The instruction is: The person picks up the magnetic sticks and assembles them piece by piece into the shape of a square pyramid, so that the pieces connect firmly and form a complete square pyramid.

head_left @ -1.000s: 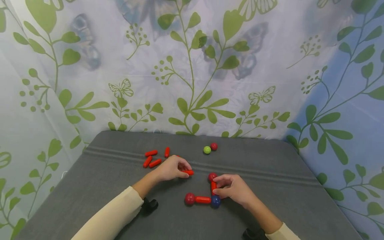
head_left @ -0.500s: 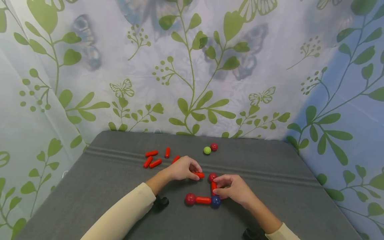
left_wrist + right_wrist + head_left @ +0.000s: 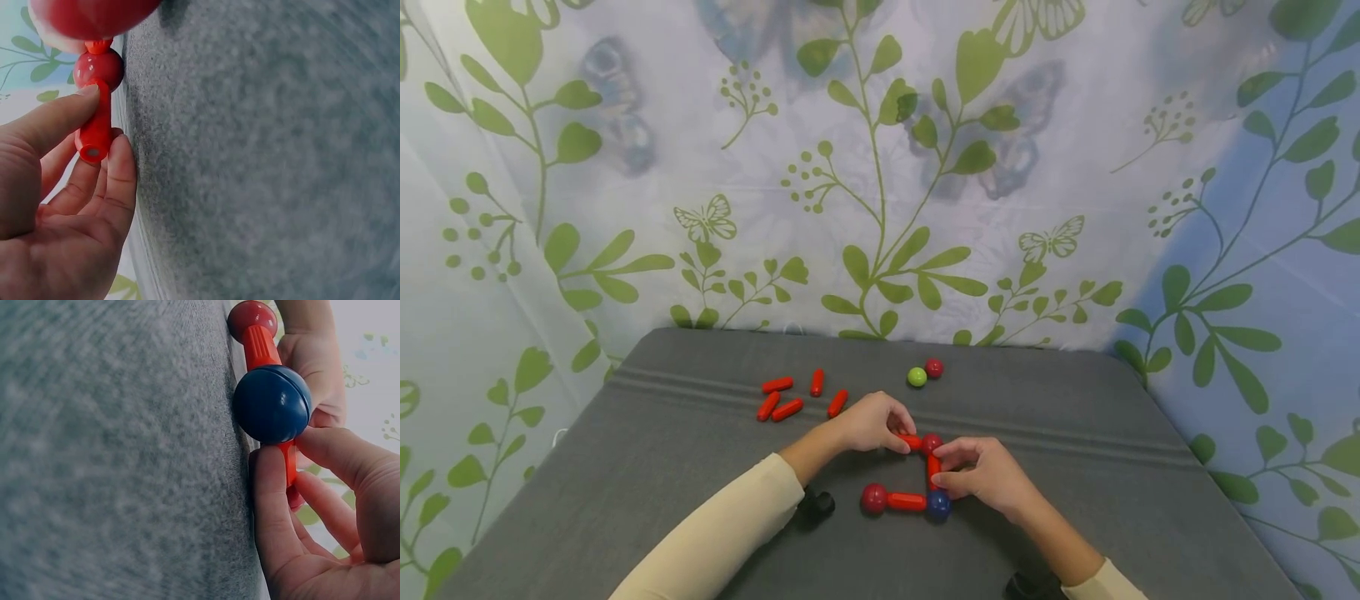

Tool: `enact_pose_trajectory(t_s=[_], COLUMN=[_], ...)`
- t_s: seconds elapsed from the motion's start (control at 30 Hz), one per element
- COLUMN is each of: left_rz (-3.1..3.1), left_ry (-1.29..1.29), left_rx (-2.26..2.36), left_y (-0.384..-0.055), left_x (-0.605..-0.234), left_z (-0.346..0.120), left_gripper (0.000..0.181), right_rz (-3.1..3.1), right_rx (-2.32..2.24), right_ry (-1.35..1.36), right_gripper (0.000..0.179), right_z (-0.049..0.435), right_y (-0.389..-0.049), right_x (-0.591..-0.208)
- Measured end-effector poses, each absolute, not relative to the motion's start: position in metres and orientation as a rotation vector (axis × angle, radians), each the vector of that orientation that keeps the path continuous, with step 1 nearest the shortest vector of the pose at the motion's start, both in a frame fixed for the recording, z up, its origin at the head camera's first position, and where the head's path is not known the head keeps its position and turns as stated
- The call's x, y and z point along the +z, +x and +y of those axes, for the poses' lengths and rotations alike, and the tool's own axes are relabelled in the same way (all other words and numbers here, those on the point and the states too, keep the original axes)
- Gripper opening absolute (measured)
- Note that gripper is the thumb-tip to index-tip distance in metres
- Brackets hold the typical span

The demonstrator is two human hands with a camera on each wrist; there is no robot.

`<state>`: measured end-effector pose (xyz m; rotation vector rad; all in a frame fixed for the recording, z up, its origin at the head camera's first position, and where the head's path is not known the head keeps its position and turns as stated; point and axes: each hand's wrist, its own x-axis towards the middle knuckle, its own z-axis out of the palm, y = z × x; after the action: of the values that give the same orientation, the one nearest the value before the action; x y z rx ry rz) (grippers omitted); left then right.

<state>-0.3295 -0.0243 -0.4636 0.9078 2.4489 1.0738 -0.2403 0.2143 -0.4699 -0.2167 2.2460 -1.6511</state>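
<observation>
My left hand (image 3: pixel 874 423) pinches a red rod (image 3: pixel 97 128) between thumb and fingers. One end of this rod meets the far red ball (image 3: pixel 932 444); whether the two are fully joined I cannot tell. My right hand (image 3: pixel 988 475) grips a second red rod (image 3: pixel 934 471), which runs from that ball back to a blue ball (image 3: pixel 272 403) and is partly covered by the fingers. From the blue ball a third red rod (image 3: pixel 907 502) extends left to another red ball (image 3: pixel 874 498). These joined pieces lie on the grey table (image 3: pixel 700 467).
Several loose red rods (image 3: pixel 787 409) lie at the back left, beyond my left forearm. A green ball (image 3: pixel 917 377) and a loose red ball (image 3: pixel 934 367) sit side by side near the back edge. A leaf-patterned cloth (image 3: pixel 880 167) hangs behind the table.
My left hand has moved right with its red rod, whose end now touches the far red ball. A loose rod behind that hand has come into full view. My right hand keeps its place.
</observation>
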Motion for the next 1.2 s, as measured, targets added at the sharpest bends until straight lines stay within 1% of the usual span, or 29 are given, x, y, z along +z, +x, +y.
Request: enact_pose_trajectory(t_s=[0.4, 0.7, 0.9, 1.2], left_rz=[2.382, 2.354, 2.339, 2.332], left_ry=[0.928, 0.926, 0.900, 0.921], left_rx=[1.059, 1.055, 1.054, 1.120], left_y=[-0.330, -0.331, -0.330, -0.335], left_x=[-0.461, -0.460, -0.458, -0.456], left_z=[-0.025, -0.029, -0.033, -0.034], left_gripper=[0.018, 0.020, 0.019, 0.022], right_rz=[2.249, 2.500, 2.515, 2.495], right_rx=[-1.663, -1.663, -1.622, -1.578], right_ry=[-0.204, -0.094, -0.144, -0.195], right_gripper=[0.044, 0.029, 0.042, 0.035], right_z=[0.214, 0.215, 0.212, 0.210], right_y=[-0.240, -0.253, -0.264, -0.271], right_x=[-0.468, -0.467, -0.468, -0.472])
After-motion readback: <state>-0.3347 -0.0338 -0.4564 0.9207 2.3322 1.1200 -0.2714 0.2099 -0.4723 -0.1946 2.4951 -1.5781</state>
